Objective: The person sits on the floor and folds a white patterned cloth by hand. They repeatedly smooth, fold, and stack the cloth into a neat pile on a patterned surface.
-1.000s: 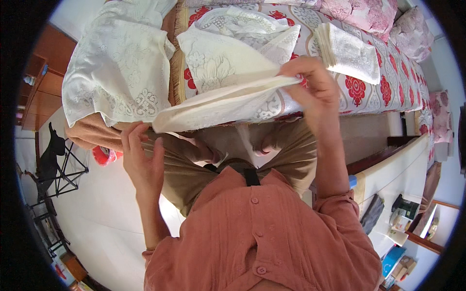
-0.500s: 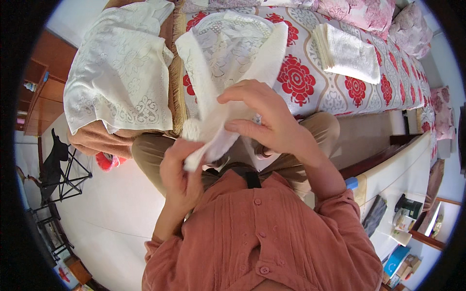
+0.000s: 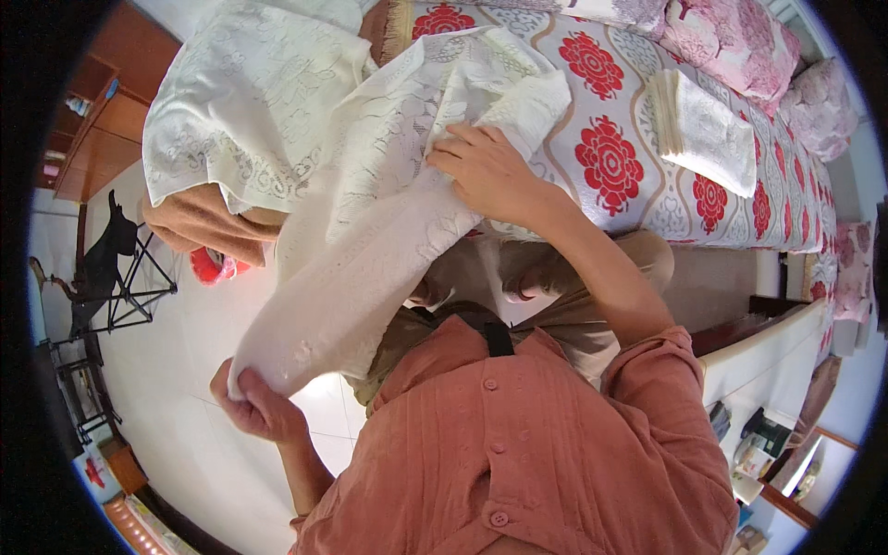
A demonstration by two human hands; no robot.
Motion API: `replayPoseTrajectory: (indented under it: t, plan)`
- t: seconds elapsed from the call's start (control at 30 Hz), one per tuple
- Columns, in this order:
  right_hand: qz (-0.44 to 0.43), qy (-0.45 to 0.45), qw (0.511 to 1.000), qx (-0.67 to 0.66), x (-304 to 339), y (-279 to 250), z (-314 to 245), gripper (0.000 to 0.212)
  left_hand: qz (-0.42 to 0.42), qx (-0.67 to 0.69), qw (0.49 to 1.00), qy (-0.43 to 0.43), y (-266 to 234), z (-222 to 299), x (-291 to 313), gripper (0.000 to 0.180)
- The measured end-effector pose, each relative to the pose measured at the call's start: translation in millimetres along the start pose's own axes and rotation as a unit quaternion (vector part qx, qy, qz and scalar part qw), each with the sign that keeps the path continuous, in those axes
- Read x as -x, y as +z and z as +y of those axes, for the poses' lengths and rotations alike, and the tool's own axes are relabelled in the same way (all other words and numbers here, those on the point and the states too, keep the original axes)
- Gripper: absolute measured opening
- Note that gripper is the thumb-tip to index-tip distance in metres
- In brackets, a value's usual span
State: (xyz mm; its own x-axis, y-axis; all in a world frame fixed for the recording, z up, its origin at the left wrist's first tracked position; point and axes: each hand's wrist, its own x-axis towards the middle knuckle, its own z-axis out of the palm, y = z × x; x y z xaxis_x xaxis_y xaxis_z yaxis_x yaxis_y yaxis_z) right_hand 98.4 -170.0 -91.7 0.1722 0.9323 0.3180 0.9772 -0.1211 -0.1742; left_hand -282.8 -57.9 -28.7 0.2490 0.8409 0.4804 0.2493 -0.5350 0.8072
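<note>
I pinch one end of a long, white, lace-patterned cloth (image 3: pixel 356 254) between the thumb and fingers of my left hand (image 3: pixel 259 405) at eight o'clock. My right hand (image 3: pixel 490 176) lies over its upper part toward one o'clock, fingers bent and slightly parted; whether they grip, I cannot tell. The cloth slants from the red-flowered bed cover (image 3: pixel 615 166) down to my left, loose and creased, so I judge its folding barely begun. At two o'clock a white, layered, folded cloth bundle (image 3: pixel 708 139) looks finished. At ten o'clock another white, openwork lace cloth (image 3: pixel 240 102) lies spread and rumpled, seemingly left to do. Near ten, too, a reddish-brown wooden cabinet (image 3: pixel 125 116) holds small things too unclear to name.
</note>
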Motion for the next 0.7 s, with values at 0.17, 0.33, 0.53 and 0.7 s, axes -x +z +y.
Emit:
replayPoseTrajectory:
  t: [0.17,0.33,0.53,0.7]
  plan:
    - [-0.069,-0.017,0.996,-0.058,-4.8,1.3,2.4,0.025,-0.030,-0.002,0.991,-0.134,5.7,-42.6,9.4,0.022]
    - [0.032,0.055,0.990,-0.122,-41.0,-32.2,11.2,0.015,-0.014,0.044,0.977,-0.207,2.7,-74.4,18.4,0.025]
    - [0.108,-0.035,0.993,-0.043,-116.5,-9.7,0.6,0.011,0.017,0.041,0.972,-0.230,6.2,-69.2,16.3,0.029]
    - [0.133,-0.109,0.985,-0.017,-128.7,53.3,-4.3,0.013,0.023,0.038,0.967,-0.251,-4.6,-76.2,24.4,0.023]
